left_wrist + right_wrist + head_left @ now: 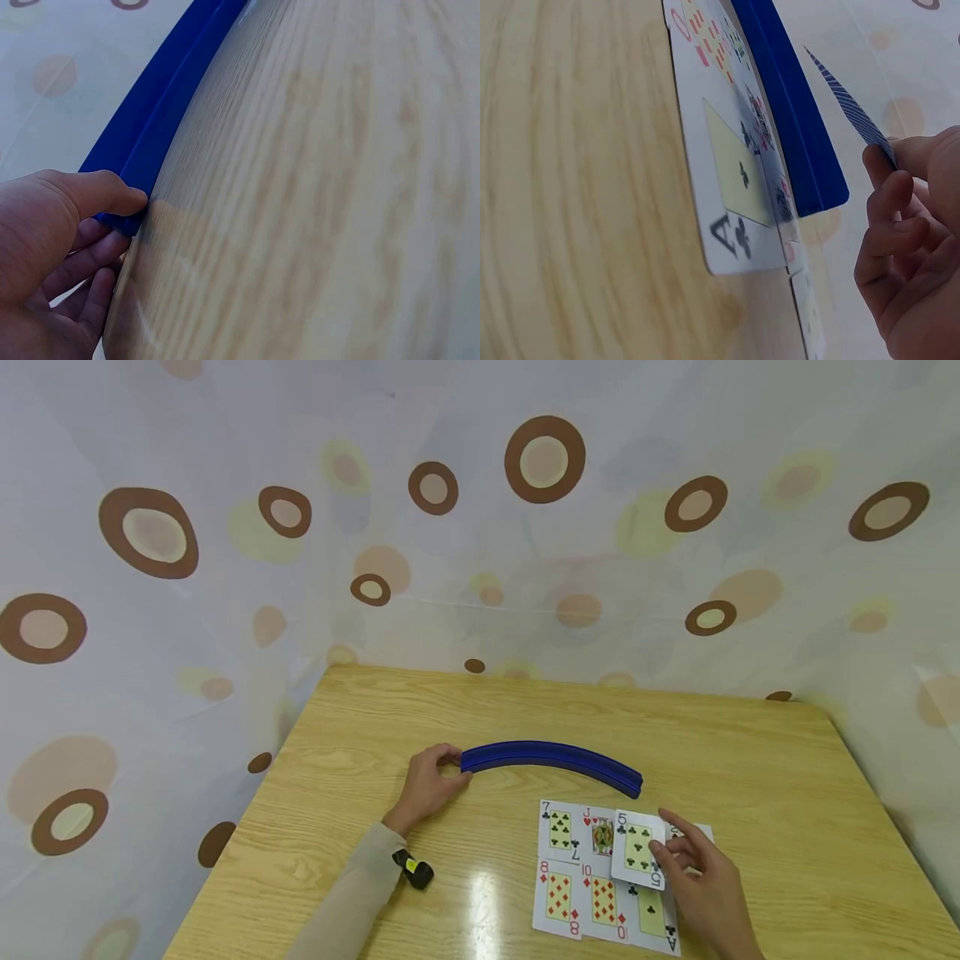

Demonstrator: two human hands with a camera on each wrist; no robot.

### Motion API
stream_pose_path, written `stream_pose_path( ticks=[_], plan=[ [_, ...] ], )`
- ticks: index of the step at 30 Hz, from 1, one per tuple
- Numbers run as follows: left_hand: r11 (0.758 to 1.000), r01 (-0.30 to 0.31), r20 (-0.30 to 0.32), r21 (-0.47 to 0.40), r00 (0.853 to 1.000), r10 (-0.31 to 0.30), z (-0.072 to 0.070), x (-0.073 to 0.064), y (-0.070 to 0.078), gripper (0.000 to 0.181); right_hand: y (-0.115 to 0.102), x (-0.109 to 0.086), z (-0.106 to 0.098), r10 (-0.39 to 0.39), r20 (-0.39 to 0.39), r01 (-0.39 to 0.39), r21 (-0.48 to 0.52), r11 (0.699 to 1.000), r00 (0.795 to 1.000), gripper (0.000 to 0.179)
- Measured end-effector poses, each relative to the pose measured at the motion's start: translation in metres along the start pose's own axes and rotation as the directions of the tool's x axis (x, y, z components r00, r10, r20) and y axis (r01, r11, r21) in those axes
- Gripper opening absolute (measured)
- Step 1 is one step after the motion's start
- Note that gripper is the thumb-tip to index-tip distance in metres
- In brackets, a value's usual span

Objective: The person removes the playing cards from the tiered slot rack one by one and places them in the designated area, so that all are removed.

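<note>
A curved blue card holder (551,754) stands on the wooden table, and my left hand (431,783) grips its left end between thumb and fingers. In the left wrist view the thumb (112,193) lies along the near side of that end. My right hand (701,881) pinches the five of clubs (637,852) by its right edge, raised above the other cards. The right wrist view shows this card's striped back (851,105) nearly edge-on. Beneath it lie face-up cards in two rows, among them the ace of clubs (739,169), partly covered in the head view.
Left in the rows are the seven of clubs (559,831), eight of diamonds (557,900), jack of hearts (600,835) and ten of diamonds (603,906). The wooden table (787,827) meets a circle-patterned cloth (480,543) behind. A black wrist strap device (416,870) sits on my left wrist.
</note>
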State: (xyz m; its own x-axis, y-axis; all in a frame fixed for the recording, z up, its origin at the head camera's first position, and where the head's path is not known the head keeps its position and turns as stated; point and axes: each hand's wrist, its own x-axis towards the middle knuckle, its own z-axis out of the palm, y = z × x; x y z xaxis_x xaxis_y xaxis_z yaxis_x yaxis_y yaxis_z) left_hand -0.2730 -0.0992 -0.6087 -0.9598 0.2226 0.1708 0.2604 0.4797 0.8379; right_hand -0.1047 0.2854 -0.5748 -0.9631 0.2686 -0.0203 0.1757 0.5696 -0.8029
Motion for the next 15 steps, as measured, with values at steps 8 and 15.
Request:
stream_pose_path(
  ticks=[8,15],
  plan=[
    [1.0,-0.016,0.01,0.025,1.0,0.016,0.001,0.001,-0.001,0.027,0.003,-0.01,-0.01,-0.048,-0.026,0.045,-0.083,0.995,0.999,0.049],
    [1.0,-0.002,0.016,0.031,1.0,0.001,0.0,0.0,-0.003,0.028,0.02,-0.015,-0.021,0.066,-0.005,-0.066,-0.172,0.983,0.998,0.049]
  ],
)
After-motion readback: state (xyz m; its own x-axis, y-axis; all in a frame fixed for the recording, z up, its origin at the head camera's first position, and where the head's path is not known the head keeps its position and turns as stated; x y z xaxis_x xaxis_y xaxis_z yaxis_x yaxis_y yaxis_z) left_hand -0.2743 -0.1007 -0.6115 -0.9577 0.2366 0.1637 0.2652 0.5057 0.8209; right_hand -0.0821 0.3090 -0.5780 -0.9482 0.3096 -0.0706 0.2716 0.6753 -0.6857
